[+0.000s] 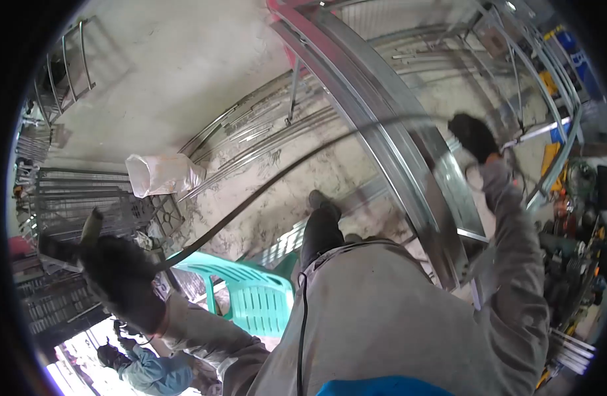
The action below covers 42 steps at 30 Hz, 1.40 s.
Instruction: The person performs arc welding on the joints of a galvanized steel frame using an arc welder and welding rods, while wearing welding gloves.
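A long dark cable or hose (270, 181) runs in a curve between my two hands, across the view. My left hand (118, 274), in a dark glove, is wrapped round its lower end at the left, with a thumb or finger sticking up. At the right, my right hand (474, 137), also in a dark glove, is closed at the cable's other visible end. Between the hands the cable passes over long metal profiles (389, 152) that lie side by side. Both forearms are in grey sleeves.
A green plastic chair (260, 300) stands below the cable. Metal bars (250, 142) lie on the floor near a whitish bag (161, 175). Metal racks (82, 191) are at the left, tools at the right. Another person (155, 369) is at the lower left.
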{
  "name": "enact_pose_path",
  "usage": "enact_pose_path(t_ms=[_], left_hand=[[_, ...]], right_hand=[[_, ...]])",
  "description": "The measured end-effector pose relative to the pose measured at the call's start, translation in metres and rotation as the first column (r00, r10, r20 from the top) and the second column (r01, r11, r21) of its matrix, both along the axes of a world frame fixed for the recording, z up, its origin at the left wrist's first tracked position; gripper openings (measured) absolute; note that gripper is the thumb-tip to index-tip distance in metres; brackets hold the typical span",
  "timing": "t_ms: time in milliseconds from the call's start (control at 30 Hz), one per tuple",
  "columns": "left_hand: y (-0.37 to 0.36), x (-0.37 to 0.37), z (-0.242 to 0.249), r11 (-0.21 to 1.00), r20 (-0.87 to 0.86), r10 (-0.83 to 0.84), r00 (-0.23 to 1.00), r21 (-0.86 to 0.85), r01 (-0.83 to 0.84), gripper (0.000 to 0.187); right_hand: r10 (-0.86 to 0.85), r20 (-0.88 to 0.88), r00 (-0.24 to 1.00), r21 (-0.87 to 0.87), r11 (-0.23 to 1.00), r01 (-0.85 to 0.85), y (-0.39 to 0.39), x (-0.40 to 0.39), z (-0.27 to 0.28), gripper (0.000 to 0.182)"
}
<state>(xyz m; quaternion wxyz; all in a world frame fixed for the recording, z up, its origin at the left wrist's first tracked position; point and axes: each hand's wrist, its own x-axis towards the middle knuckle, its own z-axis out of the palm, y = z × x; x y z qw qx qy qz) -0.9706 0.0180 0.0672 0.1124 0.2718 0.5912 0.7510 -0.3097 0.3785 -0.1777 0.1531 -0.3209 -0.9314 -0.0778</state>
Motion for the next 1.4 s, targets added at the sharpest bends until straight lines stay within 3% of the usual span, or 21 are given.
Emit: enact_pose_path(t_ms=[33, 67, 100, 167, 233, 300, 400, 467, 567, 600, 667, 733, 767, 800, 867, 900, 1033, 1133, 1233, 1333, 1400], left_hand=[[0.030, 0.015, -0.001, 0.999, 0.030, -0.016, 0.999, -0.050, 0.018, 0.049], [0.054, 0.030, -0.001, 0.994, 0.061, -0.030, 0.998, -0.104, 0.036, 0.047], [0.077, 0.040, -0.002, 0.995, 0.072, -0.010, 0.997, -0.099, 0.017, 0.047], [0.119, 0.047, 0.001, 0.938, -0.283, -0.013, 0.959, -0.335, -0.086, 0.045], [0.142, 0.018, -0.019, 0.933, -0.355, -0.088, 0.931, -0.357, -0.048, 0.033], [0.176, 0.014, -0.010, 0.908, -0.109, -0.113, 0.988, -0.414, 0.058, 0.016], [0.218, 0.011, -0.014, 0.900, -0.068, -0.189, 0.980, -0.411, 0.145, 0.012], [0.242, 0.018, -0.016, 0.894, -0.069, -0.233, 0.970, -0.408, 0.186, 0.014], [0.274, 0.018, -0.022, 0.835, -0.134, -0.284, 0.949, -0.522, 0.176, 0.021], [0.283, 0.016, -0.024, 0.825, -0.098, -0.300, 0.949, -0.526, 0.207, 0.021], [0.303, 0.018, -0.021, 0.760, -0.193, -0.322, 0.927, -0.636, 0.132, 0.022], [0.322, 0.017, -0.018, 0.712, -0.195, -0.339, 0.920, -0.693, 0.115, 0.020], [0.332, 0.018, -0.019, 0.661, -0.184, -0.360, 0.915, -0.743, 0.110, 0.018], [0.343, 0.018, -0.021, 0.650, -0.194, -0.347, 0.917, -0.755, 0.086, 0.018], [0.368, 0.018, -0.029, 0.652, -0.158, -0.380, 0.912, -0.744, 0.143, 0.021], [0.383, 0.020, -0.029, 0.649, -0.075, -0.362, 0.929, -0.735, 0.194, 0.022], [0.421, 0.026, -0.037, 0.541, -0.145, -0.393, 0.908, -0.835, 0.101, 0.024], [0.425, 0.014, -0.051, 0.483, -0.114, -0.401, 0.909, -0.870, 0.104, 0.024], [0.435, 0.015, -0.045, 0.382, -0.123, -0.517, 0.847, -0.919, 0.099, 0.032], [0.443, 0.018, -0.044, 0.349, -0.179, -0.560, 0.809, -0.936, 0.034, 0.030], [0.445, 0.018, -0.046, 0.366, -0.232, -0.571, 0.787, -0.931, -0.009, 0.027]], right_hand=[[-0.023, 0.097, 0.995, -0.075, 0.997, 0.030, -0.008, -0.002, -0.009, 0.021], [-0.229, 0.076, 0.970, -0.330, 0.912, 0.242, -0.018, 0.002, -0.026, 0.025], [-0.335, 0.120, 0.935, -0.378, 0.855, 0.355, -0.032, -0.005, -0.023, 0.028], [-0.515, 0.139, 0.846, -0.412, 0.746, 0.522, -0.053, -0.033, -0.002, 0.035], [-0.593, 0.123, 0.795, -0.425, 0.693, 0.583, -0.065, -0.082, 0.037, 0.038], [-0.567, -0.081, 0.820, -0.462, 0.750, 0.473, -0.068, -0.129, 0.072, 0.037], [-0.407, -0.257, 0.876, -0.310, 0.894, 0.324, -0.044, -0.202, 0.113, 0.035], [-0.358, -0.390, 0.848, -0.427, 0.887, 0.178, -0.023, -0.260, 0.142, 0.037], [-0.043, -0.602, 0.798, -0.401, 0.880, -0.255, 0.010, -0.325, 0.126, 0.042], [0.003, -0.670, 0.742, -0.453, 0.791, -0.412, 0.020, -0.348, 0.119, 0.044], [-0.089, -0.746, 0.660, -0.637, 0.382, -0.669, 0.035, -0.389, 0.116, 0.043], [-0.032, -0.802, 0.597, -0.594, 0.155, -0.789, 0.058, -0.430, 0.096, 0.043], [-0.252, -0.739, 0.625, -0.589, -0.209, -0.780, 0.064, -0.442, 0.095, 0.044], [-0.374, -0.773, 0.513, -0.384, -0.369, -0.847, 0.067, -0.465, 0.069, 0.044], [-0.541, -0.568, 0.621, -0.131, -0.685, -0.716, 0.086, -0.497, 0.061, 0.044], [-0.555, -0.531, 0.640, -0.001, -0.756, -0.655, 0.093, -0.511, 0.054, 0.045], [-0.578, -0.531, 0.620, 0.209, -0.798, -0.565, 0.111, -0.536, 0.047, 0.051], [-0.680, -0.590, 0.435, 0.409, -0.716, -0.566, 0.117, -0.541, 0.018, 0.050], [-0.743, -0.550, 0.381, 0.497, -0.658, -0.566, 0.107, -0.546, -0.004, 0.051], [-0.683, -0.414, 0.601, 0.410, -0.730, -0.547, 0.111, -0.538, -0.003, 0.053], [-0.740, -0.390, 0.548, 0.470, -0.672, -0.572, 0.098, -0.547, -0.015, 0.055]])
